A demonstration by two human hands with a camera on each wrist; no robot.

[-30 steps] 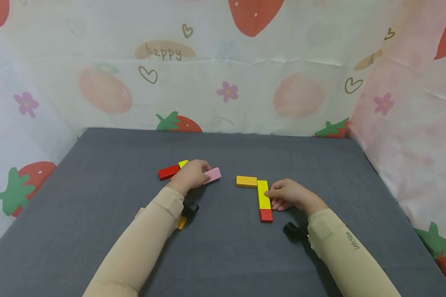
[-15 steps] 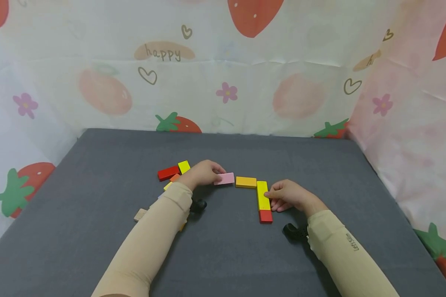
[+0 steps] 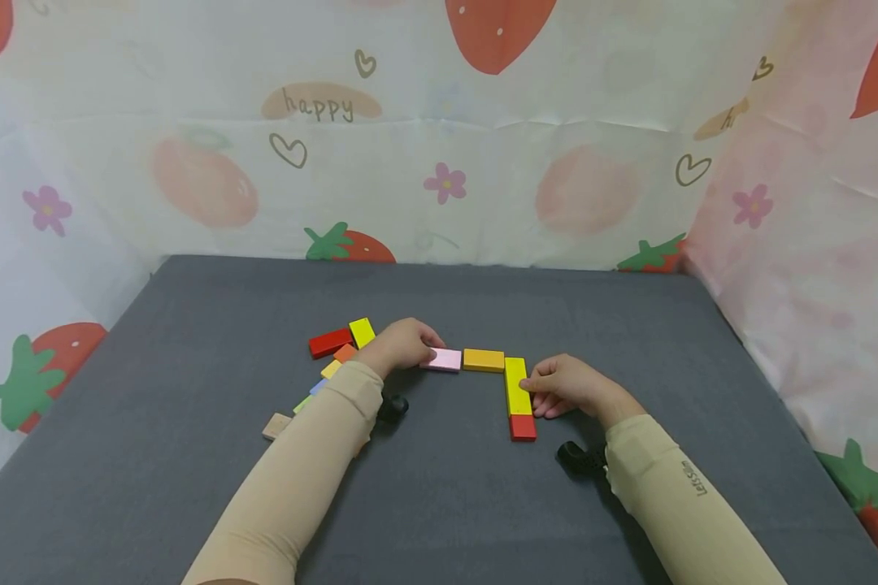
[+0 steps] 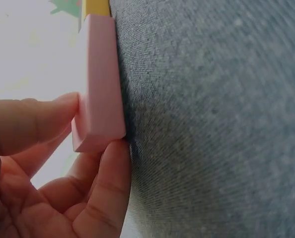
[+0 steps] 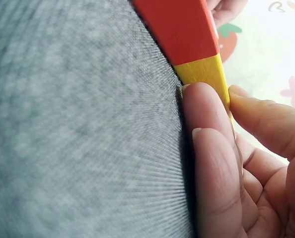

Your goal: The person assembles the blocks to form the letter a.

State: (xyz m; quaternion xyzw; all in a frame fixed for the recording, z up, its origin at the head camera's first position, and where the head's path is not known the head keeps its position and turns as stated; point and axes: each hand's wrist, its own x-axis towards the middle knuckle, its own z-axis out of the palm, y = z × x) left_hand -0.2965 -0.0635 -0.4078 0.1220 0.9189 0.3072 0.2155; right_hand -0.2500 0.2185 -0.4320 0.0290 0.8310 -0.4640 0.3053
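My left hand pinches a pink block at its left end. In the left wrist view, the pink block lies on the cloth, its far end against an orange-yellow block. My right hand holds a yellow block at its right side, the thumb on top and fingers along the side. Below the yellow block, a red block continues the line. The orange-yellow block lies between the pink and yellow blocks, with a narrow gap to the pink one.
Left of my left hand lie a red block, a yellow block, an orange block and a wooden block. Several other blocks show partly behind my left forearm. Grey cloth covers the table; a printed curtain stands behind.
My left hand has moved right with the pink block, setting it in line beside the orange-yellow block. The right hand has stayed at the yellow block.
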